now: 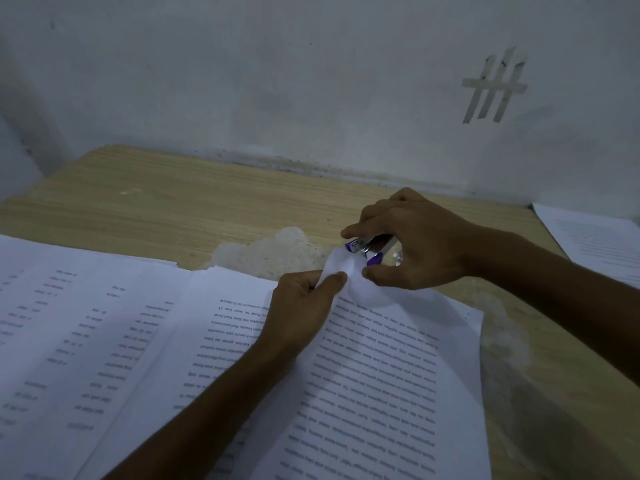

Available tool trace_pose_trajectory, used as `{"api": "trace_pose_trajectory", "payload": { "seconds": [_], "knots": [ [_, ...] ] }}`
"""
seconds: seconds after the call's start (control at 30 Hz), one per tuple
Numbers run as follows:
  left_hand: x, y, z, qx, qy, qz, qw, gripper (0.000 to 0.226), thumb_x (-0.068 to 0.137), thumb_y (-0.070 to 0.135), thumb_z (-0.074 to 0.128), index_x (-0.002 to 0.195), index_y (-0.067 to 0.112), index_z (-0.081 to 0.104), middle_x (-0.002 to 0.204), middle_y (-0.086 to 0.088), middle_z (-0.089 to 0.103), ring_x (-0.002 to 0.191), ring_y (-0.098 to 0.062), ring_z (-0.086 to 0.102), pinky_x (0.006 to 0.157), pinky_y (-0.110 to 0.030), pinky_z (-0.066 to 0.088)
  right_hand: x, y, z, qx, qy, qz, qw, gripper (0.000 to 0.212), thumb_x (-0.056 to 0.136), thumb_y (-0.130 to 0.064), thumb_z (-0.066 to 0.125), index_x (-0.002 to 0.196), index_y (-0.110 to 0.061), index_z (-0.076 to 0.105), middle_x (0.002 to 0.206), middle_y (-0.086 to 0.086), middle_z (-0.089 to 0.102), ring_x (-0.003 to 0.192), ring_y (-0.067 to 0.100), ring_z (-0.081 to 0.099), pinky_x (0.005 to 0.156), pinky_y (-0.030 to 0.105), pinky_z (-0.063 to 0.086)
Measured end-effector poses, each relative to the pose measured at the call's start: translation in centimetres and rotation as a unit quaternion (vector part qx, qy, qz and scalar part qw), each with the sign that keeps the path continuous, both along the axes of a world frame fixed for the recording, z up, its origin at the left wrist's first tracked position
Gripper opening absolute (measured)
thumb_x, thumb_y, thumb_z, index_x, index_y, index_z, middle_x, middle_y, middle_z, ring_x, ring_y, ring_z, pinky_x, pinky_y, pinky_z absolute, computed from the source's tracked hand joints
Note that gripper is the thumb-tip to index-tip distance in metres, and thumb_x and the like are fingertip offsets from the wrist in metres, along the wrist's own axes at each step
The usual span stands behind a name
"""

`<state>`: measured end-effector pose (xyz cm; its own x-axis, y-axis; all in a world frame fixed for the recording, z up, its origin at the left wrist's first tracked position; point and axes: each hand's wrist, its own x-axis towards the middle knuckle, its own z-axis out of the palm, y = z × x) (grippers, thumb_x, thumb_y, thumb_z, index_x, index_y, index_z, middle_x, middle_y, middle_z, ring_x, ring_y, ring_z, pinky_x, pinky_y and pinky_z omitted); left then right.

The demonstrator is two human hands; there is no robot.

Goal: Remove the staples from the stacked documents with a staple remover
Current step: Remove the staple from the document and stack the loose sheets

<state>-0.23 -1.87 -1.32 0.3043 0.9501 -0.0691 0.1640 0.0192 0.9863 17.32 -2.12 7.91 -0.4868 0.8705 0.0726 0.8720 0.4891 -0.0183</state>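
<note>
A stapled document (377, 368) of printed pages lies in front of me on the wooden desk (166, 202). My left hand (301, 306) pinches its lifted far corner (343, 268), which curls upward. My right hand (415, 244) grips a metal staple remover (369, 249) with purple grips, thumb below and fingers above. The remover's jaws sit at the lifted corner. The staple itself is hidden by paper and fingers.
More printed sheets (79, 327) lie spread at the left, partly under the document. Another paper stack (599, 240) sits at the desk's far right. The desktop has a worn pale patch (273, 251) behind the corner. A small metal bit (397, 258) lies under my right palm. A wall stands close behind.
</note>
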Motion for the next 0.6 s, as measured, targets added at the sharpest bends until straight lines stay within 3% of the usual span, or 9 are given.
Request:
{"api": "trace_pose_trajectory", "payload": {
  "seconds": [0.13,0.3,0.4,0.5,0.6],
  "knots": [
    [-0.1,-0.3,0.4,-0.019,0.015,0.0,1.0,0.029,0.093,0.028,0.055,0.077,0.007,0.067,0.065,0.003,0.063,0.052,0.002,0.056,0.047,-0.003,0.041,0.5,-0.3,-0.2,-0.01,0.019,-0.002,1.0,0.054,0.075,-0.05,0.051,0.122,-0.025,0.061,0.1,-0.011,0.063,0.091,0.007,0.055,0.09,0.02,0.021],
    [-0.1,-0.5,0.6,-0.017,0.01,0.006,1.0,0.027,0.092,0.027,0.056,0.076,0.01,0.069,0.067,0.006,0.066,0.057,-0.002,0.059,0.05,-0.006,0.045,1.4,-0.9,-0.7,-0.012,0.031,-0.001,0.999,0.05,0.077,-0.056,0.052,0.117,-0.027,0.061,0.098,-0.016,0.058,0.092,0.003,0.051,0.089,0.024,0.022],
    [0.0,-0.7,0.8,-0.019,0.009,0.006,1.0,0.025,0.092,0.027,0.056,0.07,0.02,0.067,0.063,0.01,0.067,0.058,0.001,0.062,0.052,-0.009,0.047,1.7,-1.0,-1.0,0.001,0.024,0.001,1.0,0.05,0.08,-0.06,0.048,0.112,-0.024,0.062,0.095,-0.015,0.057,0.088,0.005,0.052,0.085,0.025,0.026],
    [0.1,-0.8,0.8,-0.022,0.012,0.003,1.0,0.024,0.092,0.028,0.056,0.076,0.015,0.07,0.071,0.006,0.07,0.065,-0.005,0.065,0.056,-0.011,0.048,2.2,-0.9,-0.7,0.017,0.02,-0.022,0.999,0.041,0.083,-0.054,0.049,0.103,-0.022,0.065,0.09,-0.012,0.06,0.082,0.008,0.054,0.079,0.027,0.029],
    [0.0,-0.9,0.9,-0.024,0.014,0.005,1.0,0.026,0.091,0.029,0.056,0.076,0.015,0.071,0.069,0.008,0.07,0.061,0.0,0.064,0.053,-0.009,0.047,2.8,-0.7,-0.6,0.045,-0.007,-0.039,0.998,0.035,0.083,-0.052,0.049,0.093,-0.022,0.067,0.081,-0.014,0.056,0.072,0.007,0.05,0.071,0.025,0.024]
  ]
}}
